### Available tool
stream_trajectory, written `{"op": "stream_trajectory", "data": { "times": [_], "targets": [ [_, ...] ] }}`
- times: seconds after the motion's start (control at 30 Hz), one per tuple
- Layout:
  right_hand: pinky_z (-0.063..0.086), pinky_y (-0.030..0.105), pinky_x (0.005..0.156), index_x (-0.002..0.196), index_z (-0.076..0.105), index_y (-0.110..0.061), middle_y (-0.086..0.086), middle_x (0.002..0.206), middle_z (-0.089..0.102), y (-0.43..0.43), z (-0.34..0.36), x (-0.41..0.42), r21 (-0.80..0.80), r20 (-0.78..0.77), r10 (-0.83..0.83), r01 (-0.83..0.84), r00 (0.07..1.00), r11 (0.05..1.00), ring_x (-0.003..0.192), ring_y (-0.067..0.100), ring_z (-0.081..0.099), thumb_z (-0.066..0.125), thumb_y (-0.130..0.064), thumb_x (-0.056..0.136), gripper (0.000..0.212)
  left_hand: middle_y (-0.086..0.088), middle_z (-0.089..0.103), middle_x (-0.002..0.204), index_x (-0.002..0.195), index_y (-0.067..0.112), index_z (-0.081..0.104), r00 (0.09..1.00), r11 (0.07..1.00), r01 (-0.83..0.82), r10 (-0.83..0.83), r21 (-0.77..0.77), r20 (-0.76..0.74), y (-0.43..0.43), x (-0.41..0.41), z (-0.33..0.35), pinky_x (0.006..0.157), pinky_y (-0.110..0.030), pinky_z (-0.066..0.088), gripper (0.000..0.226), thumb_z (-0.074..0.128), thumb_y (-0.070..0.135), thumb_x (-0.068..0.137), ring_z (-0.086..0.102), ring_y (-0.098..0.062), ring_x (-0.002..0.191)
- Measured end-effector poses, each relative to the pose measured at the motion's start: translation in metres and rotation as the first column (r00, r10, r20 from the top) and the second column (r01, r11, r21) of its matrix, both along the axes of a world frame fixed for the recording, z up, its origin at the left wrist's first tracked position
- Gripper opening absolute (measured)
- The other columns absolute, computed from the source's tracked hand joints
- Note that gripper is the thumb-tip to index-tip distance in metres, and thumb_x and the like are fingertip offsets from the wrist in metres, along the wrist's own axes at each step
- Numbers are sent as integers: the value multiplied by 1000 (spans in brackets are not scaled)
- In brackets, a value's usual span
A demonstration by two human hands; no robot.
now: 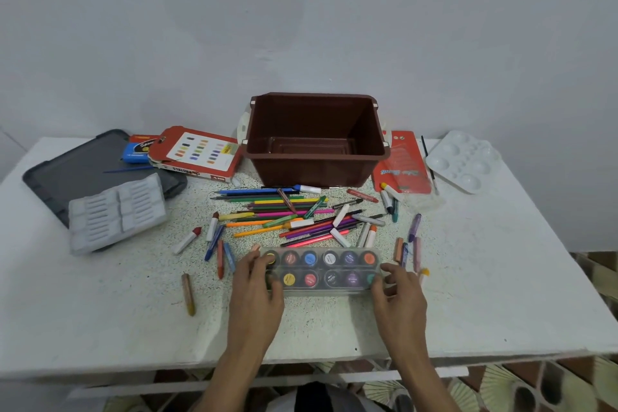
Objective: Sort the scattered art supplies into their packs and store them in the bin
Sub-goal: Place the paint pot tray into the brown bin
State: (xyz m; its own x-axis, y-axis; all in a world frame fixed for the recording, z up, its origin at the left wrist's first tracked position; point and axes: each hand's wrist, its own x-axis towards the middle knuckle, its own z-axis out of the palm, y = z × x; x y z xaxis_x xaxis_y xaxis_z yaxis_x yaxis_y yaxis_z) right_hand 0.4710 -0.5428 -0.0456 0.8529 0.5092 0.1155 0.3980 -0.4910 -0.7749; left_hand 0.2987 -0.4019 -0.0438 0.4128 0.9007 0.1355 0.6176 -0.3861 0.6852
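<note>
A clear pack of round paint pots (329,269) lies on the table near the front edge. My left hand (259,291) grips its left end, fingers curled over the pots. My right hand (399,293) holds its right end. Behind the pack, colour pencils, markers and crayons (291,214) lie scattered in a heap. The brown bin (317,160) stands open and empty at the back centre. A white crayon tray (117,212) and a red oil pastel box (197,152) sit at the left.
A dark grey lid (77,167) lies under the tray at the left, with a blue box (137,150) behind. A red brush pack (401,164) and white mixing palette (465,160) lie at the right. A lone brown crayon (188,294) lies front left.
</note>
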Motion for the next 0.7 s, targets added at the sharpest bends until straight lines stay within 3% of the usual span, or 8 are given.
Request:
{"op": "stream_trajectory", "data": {
  "times": [0.43,0.6,0.7],
  "targets": [
    [53,33,64,114,65,-23,2,114,49,-11,-7,10,-44,114,103,-99,988,994,80,20,62,63,-26,94,20,-7,44,141,124,11,58,995,985,102,-102,139,-5,0,-11,-11,85,-24,47,30,56,10,94,47,-20,127],
    [51,28,65,119,58,-23,-4,104,67,-11,-2,10,27,-44,131,-130,990,991,80,9,65,59,-28,96,23,-7,44,140,125,14,58,996,981,84,-88,173,18,-2,-10,-15,98,-33,44,28,49,13,98,44,-23,129],
    [48,22,70,136,49,-24,-7,109,63,-11,0,6,63,-175,60,-50,983,997,86,1,63,61,-33,95,44,-10,43,140,124,19,60,999,995,3,-7,103,44,-5,-7,-18,101,-40,39,29,55,13,96,41,-27,129]
  ]
}}
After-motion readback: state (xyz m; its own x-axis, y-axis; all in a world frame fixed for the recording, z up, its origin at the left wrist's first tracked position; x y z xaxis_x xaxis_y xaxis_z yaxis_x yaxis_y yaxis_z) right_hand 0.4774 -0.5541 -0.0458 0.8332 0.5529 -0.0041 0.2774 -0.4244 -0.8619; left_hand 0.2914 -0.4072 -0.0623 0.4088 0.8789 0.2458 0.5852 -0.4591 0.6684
